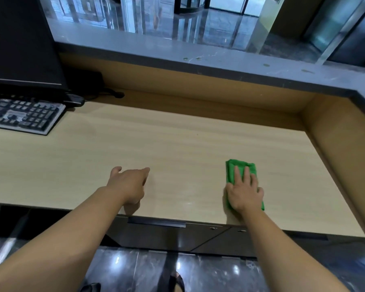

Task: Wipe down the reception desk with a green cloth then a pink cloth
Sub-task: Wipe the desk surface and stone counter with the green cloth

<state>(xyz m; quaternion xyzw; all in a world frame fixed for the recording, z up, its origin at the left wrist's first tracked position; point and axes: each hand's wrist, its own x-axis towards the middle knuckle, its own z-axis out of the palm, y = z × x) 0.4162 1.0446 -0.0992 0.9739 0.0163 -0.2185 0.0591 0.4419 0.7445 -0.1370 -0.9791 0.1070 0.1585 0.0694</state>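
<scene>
A folded green cloth (234,167) lies on the light wood desk top (177,148), right of centre near the front edge. My right hand (244,191) presses flat on the cloth with straight fingers and covers its near half. My left hand (129,184) hovers or rests just over the bare desk, left of the cloth, fingers loosely extended, holding nothing. No pink cloth is in view.
A black keyboard (23,115) and a dark monitor (21,43) stand at the back left, with cables (105,94) behind them. A raised grey stone counter (198,57) and wood side walls (341,148) bound the desk at the back and right. Dark drawers (177,237) sit below the front edge.
</scene>
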